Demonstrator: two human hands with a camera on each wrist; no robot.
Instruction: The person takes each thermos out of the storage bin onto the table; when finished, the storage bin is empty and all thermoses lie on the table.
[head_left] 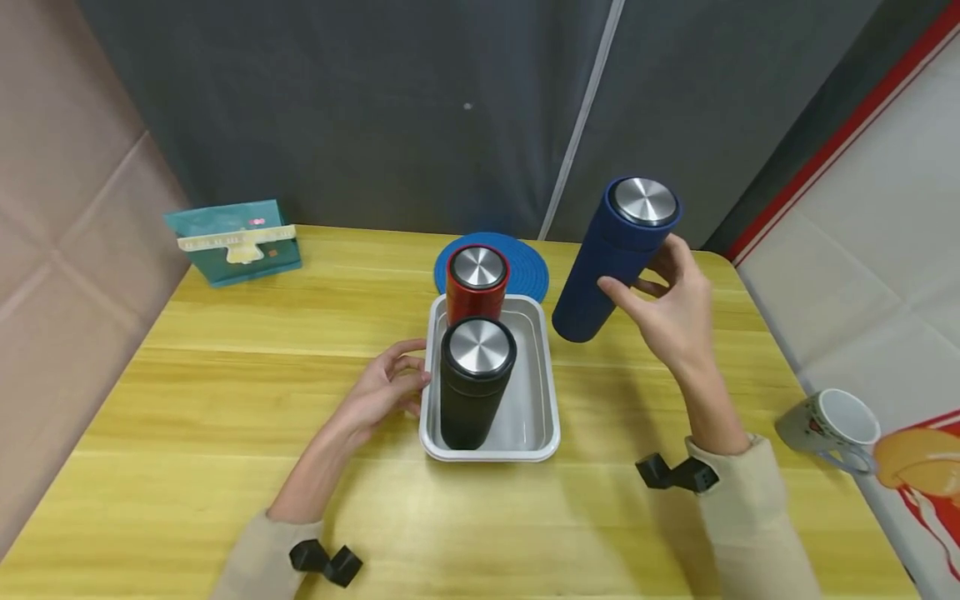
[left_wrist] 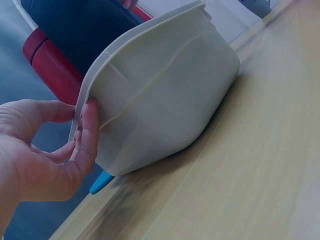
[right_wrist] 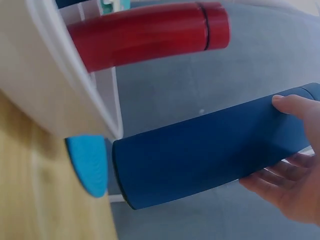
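A wooden table [head_left: 225, 417] with a yellowish, streaky grain is filling most of the head view, its far corners rounded. Behind it a dark grey fabric backdrop [head_left: 375, 108] is hanging, with a pale seam [head_left: 581, 117] running down it at a slant. On the left a brownish-pink panel [head_left: 60, 208] is standing against the table edge, creased in straight lines. On the right a light grey surface [head_left: 862, 217] edged by a red stripe [head_left: 847, 125] is sloping away. Even, soft light is falling from above, casting faint shadows on the wood
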